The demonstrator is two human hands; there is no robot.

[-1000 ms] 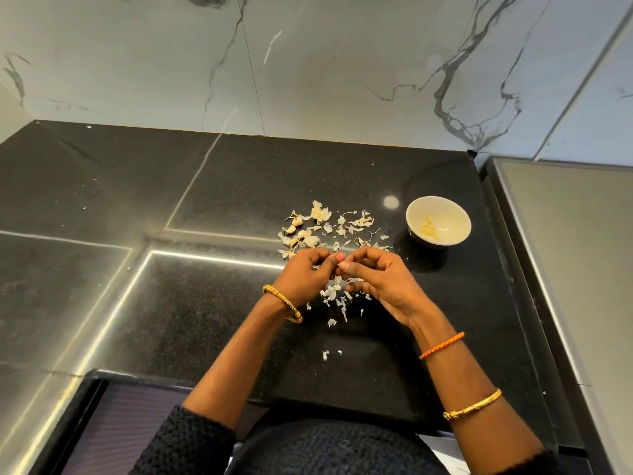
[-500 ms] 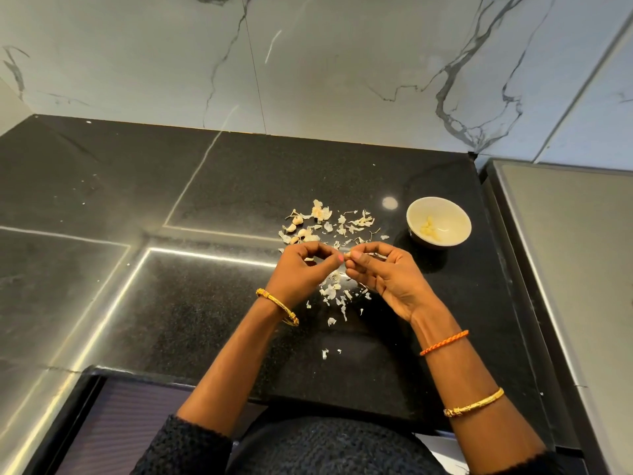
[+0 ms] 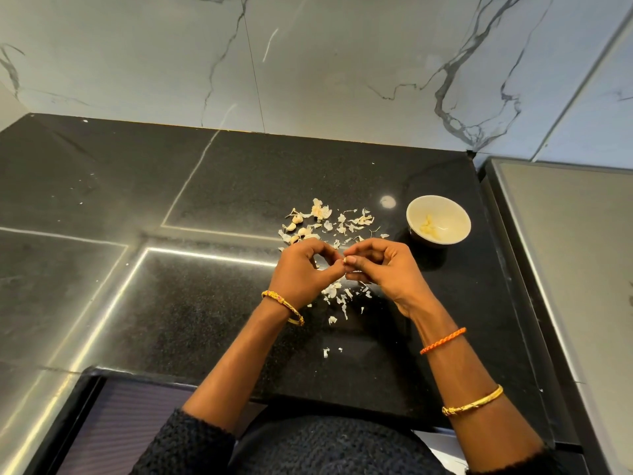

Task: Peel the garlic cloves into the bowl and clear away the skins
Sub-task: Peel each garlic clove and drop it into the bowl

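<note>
My left hand [image 3: 306, 269] and my right hand [image 3: 380, 269] meet fingertip to fingertip above the black counter, pinching a small garlic clove [image 3: 346, 260] between them; most of the clove is hidden by the fingers. Behind the hands lie a few unpeeled cloves [image 3: 295, 228] among a scatter of papery skins [image 3: 356, 221]. More skin flakes [image 3: 337, 296] lie under and in front of the hands. A small cream bowl [image 3: 438, 219] stands to the right rear, with a few peeled cloves [image 3: 428, 226] in it.
The black stone counter [image 3: 205, 303] runs back to a white marble wall [image 3: 308, 63]. A grey metal surface [image 3: 565, 269] borders the counter on the right. The counter's front edge sits close to my body, with a dark recess at the lower left.
Both hands have stayed over the skin pile, working the clove; the fingertips parted slightly half a second ago and are pressed together again now. Bowl and cloves have not moved.
</note>
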